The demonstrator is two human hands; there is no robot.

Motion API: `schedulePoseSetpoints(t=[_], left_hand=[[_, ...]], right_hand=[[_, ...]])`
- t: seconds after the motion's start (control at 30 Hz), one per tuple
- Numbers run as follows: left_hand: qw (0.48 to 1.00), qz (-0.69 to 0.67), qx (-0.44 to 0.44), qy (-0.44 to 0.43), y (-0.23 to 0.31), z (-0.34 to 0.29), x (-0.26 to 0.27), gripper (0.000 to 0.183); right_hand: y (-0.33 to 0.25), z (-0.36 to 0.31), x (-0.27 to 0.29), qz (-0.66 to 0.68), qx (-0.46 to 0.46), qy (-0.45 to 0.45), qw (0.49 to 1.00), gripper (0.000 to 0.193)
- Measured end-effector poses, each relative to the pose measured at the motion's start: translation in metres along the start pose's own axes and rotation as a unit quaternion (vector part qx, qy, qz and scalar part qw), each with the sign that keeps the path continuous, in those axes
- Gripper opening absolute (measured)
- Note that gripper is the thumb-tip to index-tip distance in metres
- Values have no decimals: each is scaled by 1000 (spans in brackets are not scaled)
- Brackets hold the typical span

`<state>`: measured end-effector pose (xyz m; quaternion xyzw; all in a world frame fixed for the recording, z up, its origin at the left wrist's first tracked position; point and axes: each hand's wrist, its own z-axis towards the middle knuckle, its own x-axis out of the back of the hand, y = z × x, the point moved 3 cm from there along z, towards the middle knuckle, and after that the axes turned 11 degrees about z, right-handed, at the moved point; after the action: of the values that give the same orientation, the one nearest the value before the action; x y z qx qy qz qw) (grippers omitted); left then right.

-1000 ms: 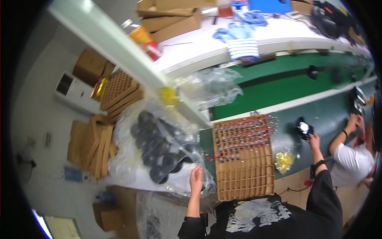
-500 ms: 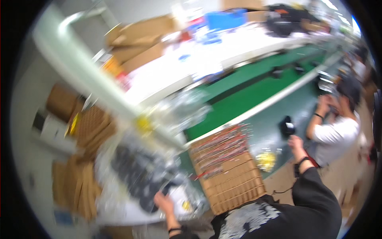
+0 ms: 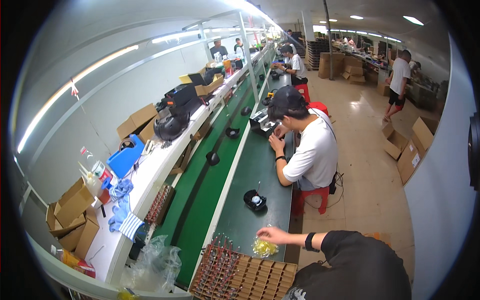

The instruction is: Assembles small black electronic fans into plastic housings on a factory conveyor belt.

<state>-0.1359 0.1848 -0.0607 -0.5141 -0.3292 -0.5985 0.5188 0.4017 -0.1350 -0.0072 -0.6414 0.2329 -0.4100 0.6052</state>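
My right hand (image 3: 272, 235) reaches in from the lower right, its wrist in a dark band. It is over a small heap of yellow pieces (image 3: 265, 248) on the dark green bench, fingers loosely apart with nothing visible in them. Beyond it on the bench sits a black rounded housing (image 3: 255, 200) with a pale round part inside and a thin wire sticking up. Close to me lies a cardboard divider tray (image 3: 262, 275); its left part is filled with small parts on red wires, while several right-hand cells look bare. My left hand is out of view.
A green conveyor belt (image 3: 200, 187) carrying black housings runs alongside the bench. A co-worker in a white shirt (image 3: 312, 147) sits farther along, both hands at a black part. Striped gloves (image 3: 122, 217), bottles and cartons crowd the white shelf; a clear plastic bag (image 3: 155, 265) lies below.
The view has swung up and right. My right hand has moved back from the black housing to the yellow pieces. My left hand, earlier at a bag of dark parts, has left the view.
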Motion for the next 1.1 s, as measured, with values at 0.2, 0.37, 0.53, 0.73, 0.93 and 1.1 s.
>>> schedulePoseSetpoints(t=[0.2,0.37,0.53,0.73,0.93,1.1], left_hand=[[997,-33,29,62,30,-49,63,51],[935,-318,-25,154,74,-52,147,23],[806,-591,1,30,119,-60,124,29],[761,-647,39,12,185,-53,182,49],[546,-834,78,0,222,-21,237,56],[553,-829,-5,-78,224,-11,233,53]], right_hand=[[-37,-17,-80,40,98,-210,972,26],[-74,-54,-148,85,34,-452,887,42],[-102,-104,-198,306,-101,-525,788,85],[-140,-97,-191,341,23,-395,853,83],[-192,-99,-155,201,269,-257,906,68],[-189,-86,-127,204,223,-292,907,83]])
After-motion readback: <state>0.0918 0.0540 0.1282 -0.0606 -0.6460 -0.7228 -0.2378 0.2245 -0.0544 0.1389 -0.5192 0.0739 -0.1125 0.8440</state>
